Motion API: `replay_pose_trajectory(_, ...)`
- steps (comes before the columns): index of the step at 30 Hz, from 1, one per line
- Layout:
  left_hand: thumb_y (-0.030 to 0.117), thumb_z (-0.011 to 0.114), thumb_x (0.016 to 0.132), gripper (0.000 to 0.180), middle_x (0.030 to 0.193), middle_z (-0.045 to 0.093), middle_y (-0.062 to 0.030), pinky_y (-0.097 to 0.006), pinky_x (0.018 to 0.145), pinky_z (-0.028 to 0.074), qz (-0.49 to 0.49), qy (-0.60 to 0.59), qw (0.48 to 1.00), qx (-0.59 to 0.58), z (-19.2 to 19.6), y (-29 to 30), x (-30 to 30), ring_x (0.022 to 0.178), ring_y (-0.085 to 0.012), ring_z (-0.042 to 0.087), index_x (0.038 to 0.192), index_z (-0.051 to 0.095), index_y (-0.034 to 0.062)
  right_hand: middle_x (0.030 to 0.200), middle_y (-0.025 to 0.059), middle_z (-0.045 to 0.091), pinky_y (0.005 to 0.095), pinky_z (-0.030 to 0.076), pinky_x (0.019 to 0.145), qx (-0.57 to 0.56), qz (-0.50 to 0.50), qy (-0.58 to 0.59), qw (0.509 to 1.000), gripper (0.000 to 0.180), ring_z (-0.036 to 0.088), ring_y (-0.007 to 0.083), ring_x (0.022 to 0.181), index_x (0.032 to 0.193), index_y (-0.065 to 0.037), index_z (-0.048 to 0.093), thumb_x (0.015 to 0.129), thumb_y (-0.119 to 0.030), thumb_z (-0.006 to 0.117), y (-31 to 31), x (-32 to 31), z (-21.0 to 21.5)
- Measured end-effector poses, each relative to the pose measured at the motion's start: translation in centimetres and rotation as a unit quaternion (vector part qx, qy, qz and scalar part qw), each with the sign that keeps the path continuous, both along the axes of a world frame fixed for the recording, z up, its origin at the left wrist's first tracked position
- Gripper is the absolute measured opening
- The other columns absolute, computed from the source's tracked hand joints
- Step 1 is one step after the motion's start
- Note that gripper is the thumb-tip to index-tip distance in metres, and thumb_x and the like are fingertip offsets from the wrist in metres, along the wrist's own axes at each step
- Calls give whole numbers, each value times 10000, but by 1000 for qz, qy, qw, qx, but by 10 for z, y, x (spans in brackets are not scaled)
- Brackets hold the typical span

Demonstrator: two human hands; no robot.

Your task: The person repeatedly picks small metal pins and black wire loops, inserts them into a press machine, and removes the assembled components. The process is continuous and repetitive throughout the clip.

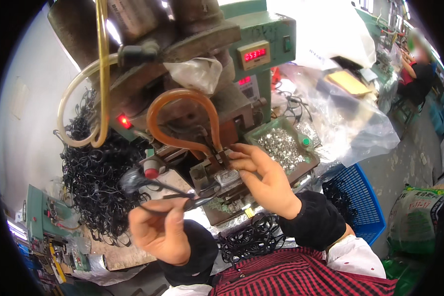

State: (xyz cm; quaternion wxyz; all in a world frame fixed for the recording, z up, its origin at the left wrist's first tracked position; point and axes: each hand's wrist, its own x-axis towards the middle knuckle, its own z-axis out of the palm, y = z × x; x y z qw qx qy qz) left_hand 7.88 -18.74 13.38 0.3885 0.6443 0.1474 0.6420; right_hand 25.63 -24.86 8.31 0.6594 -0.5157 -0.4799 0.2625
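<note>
Black cables (97,190) (red-black checked apron (291,271))

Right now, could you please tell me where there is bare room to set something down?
A strip of bare bench shows below the black cord pile, left of the left hand; grey floor shows between the blue basket and the sack. Around the right hand, machine and metal bits crowd close.
</note>
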Motion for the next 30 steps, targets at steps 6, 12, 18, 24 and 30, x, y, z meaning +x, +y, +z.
replay_pose_trajectory(6, -115, 600, 857, 160, 893, 671, -145, -278, 779, 532, -44, 110, 992, -41, -3, -4, 3, 803, -183, 668, 967, 530, -21, 1100, 207, 633, 418, 480, 927, 15, -218, -146, 965, 410, 615, 351, 1043, 1223, -19, 577, 813, -28, 572, 26, 13, -24)
replay_pose_trajectory(12, -36, 697, 858, 150, 894, 708, -106, -251, 758, 521, -96, 124, 984, -86, -14, -1, 29, 820, -126, 661, 982, 613, -32, 1233, 180, 589, 476, 478, 886, -206, -386, -442, 783, 210, 454, 364, 1285, 935, -58, 664, 752, -140, 725, -5, 82, -86)
replay_pose_trajectory(18, -21, 709, 860, 147, 872, 689, -82, -236, 732, 503, -61, 149, 984, -78, -10, 0, 35, 777, -109, 635, 979, 623, -27, 974, 121, 676, 404, 484, 839, -59, -392, -364, 843, 106, 612, 336, 1024, 834, -54, 677, 772, -119, 733, -5, 103, -73)
replay_pose_trajectory(24, -25, 708, 854, 124, 840, 688, -98, -248, 712, 509, -34, 159, 987, 20, -15, -2, 37, 751, -132, 648, 965, 655, -41, 808, 123, 670, 339, 491, 679, -52, -387, -258, 884, 85, 627, 230, 711, 894, -17, 678, 868, -98, 674, -3, 118, -98)
replay_pose_trajectory(30, -57, 698, 849, 179, 951, 720, -128, -271, 791, 541, -63, 180, 982, 12, -24, 1, 25, 869, -165, 697, 1006, 615, -37, 916, 25, 669, 236, 476, 792, -34, -284, 80, 955, 120, 614, 102, 863, 997, 19, 642, 907, -60, 652, -23, 98, -93)
